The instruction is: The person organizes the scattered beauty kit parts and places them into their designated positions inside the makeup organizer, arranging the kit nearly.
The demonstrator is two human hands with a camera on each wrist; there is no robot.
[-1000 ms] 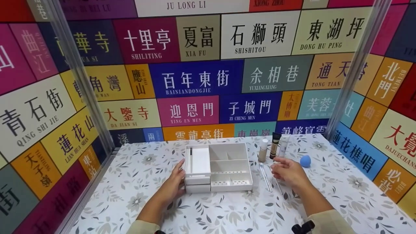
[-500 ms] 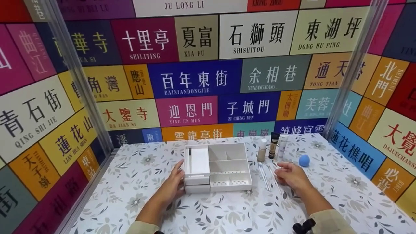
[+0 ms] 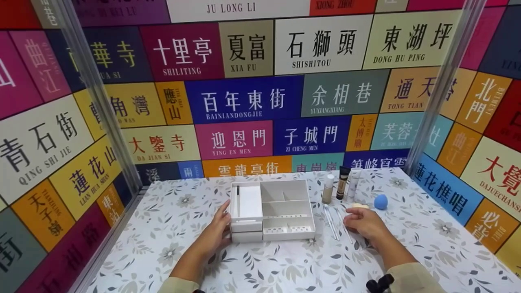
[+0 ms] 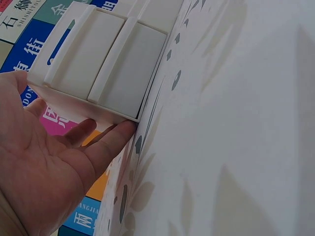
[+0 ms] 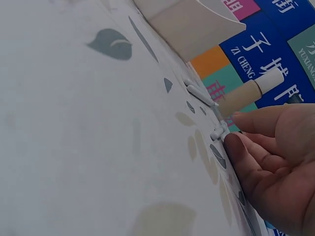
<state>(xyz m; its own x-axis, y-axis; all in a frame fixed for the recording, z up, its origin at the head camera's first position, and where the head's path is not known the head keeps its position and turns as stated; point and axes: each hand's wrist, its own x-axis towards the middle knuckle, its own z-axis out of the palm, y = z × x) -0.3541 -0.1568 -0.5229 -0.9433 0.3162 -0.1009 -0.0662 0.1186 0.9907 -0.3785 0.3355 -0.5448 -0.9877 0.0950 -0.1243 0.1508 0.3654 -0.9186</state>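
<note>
My left hand (image 3: pixel 213 228) rests against the left side of a white organizer (image 3: pixel 288 236); the left wrist view has the fingers of that hand (image 4: pixel 59 157) extended along the side of the box (image 4: pixel 83 105), by its two drawer fronts. Beside several thin white sticks (image 3: pixel 331 224) is my right hand (image 3: pixel 366 223), its fingers loosely bent. In the right wrist view a gap separates thumb and forefinger of this hand (image 5: pixel 275 157), with nothing visible between them, and white stick ends (image 5: pixel 219 132) lie close to the thumb tip. A cream-coloured item (image 3: pixel 359 205) shows partly behind the fingers.
A white-capped bottle (image 3: pixel 327 191), a black tube (image 3: pixel 342 185) and a white tube (image 3: pixel 353 187) stand behind the sticks. A blue sponge (image 3: pixel 381 202) lies to their right. One thin brush (image 3: pixel 238 199) is in the organizer's left tray. Patterned panels enclose the table.
My right hand has moved slightly right and toward me, off the upper end of the sticks; the cream item behind its fingers has come into view. My left hand keeps its place on the organizer.
</note>
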